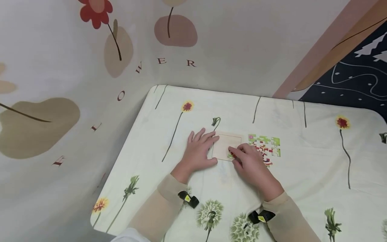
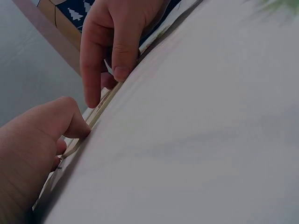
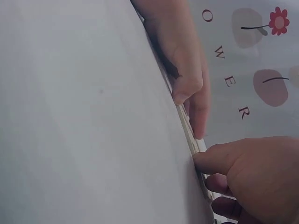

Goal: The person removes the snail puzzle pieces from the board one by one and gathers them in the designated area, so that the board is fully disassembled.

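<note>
A pale, square puzzle board [image 1: 222,143] with a thin border line lies on the table. My left hand [image 1: 198,153] rests at its left side, fingers spread and fairly straight, with the fingertips on the upper left corner and the thumb by the lower left one. At the lower right corner, my right hand [image 1: 251,164] has its index finger and thumb about a green and red puzzle piece [image 1: 231,155], which is partly covered. Both wrist views show the board edge-on between the left hand [image 2: 44,144] and the right hand [image 3: 261,177].
Several loose or joined puzzle pieces [image 1: 264,139], green, red and white, lie right of the board, partly behind the right hand. A white flowered cloth [image 1: 311,158] covers the table. Behind stands a printed curtain or wall [image 1: 235,60] with letters and flowers.
</note>
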Motion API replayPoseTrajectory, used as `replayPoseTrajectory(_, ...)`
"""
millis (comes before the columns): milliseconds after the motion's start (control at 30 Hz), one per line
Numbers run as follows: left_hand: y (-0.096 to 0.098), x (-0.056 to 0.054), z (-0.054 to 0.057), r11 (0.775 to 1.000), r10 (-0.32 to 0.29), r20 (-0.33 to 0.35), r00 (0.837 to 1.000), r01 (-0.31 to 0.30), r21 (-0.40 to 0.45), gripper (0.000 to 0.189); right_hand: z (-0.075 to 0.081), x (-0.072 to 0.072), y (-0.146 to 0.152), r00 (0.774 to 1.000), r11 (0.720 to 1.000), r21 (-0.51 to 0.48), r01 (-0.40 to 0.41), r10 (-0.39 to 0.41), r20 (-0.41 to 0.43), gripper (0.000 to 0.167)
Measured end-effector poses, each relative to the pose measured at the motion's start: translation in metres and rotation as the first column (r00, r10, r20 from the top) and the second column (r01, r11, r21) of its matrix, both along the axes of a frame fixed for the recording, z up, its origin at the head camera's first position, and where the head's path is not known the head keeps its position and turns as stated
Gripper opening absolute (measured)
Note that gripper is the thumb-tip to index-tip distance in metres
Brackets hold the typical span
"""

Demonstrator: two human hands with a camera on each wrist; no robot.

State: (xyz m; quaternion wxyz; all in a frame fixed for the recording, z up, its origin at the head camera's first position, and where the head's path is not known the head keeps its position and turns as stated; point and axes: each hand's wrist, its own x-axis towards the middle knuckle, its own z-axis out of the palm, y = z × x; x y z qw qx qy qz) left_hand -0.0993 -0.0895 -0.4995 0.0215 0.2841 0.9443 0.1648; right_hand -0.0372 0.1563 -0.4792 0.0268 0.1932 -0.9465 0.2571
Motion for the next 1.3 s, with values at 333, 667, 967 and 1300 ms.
replayPoseTrajectory(333, -0.0015, -0.0004, 0.0012, 1.000, -0.006, 0.000, 1.000, 0.006, 0.002, 0.079, 0.0035, -0.0069, -0.0042, 0.993, 0.998, -0.062, 0.028, -0.020, 0.115, 0.035)
replayPoseTrajectory(667, -0.0001, -0.0006, 0.0006, 1.000, -0.016, -0.006, 1.000, 0.016, 0.006, 0.079, 0.0028, -0.0083, -0.0044, 0.989, 0.995, -0.076, 0.061, -0.050, 0.137, 0.035)
replayPoseTrajectory(967, 0.0005, -0.0007, -0.0011, 1.000, -0.007, -0.009, 1.000, 0.007, -0.003, 0.080, 0.0033, -0.0068, -0.0035, 0.991, 0.985, -0.155, 0.079, -0.061, 0.120, 0.037)
replayPoseTrajectory(1300, -0.0003, -0.0006, -0.0011, 1.000, -0.011, -0.015, 1.000, 0.011, -0.016, 0.079, -0.0005, -0.0083, -0.0015, 1.000, 0.983, -0.181, 0.030, -0.030, 0.002, 0.039)
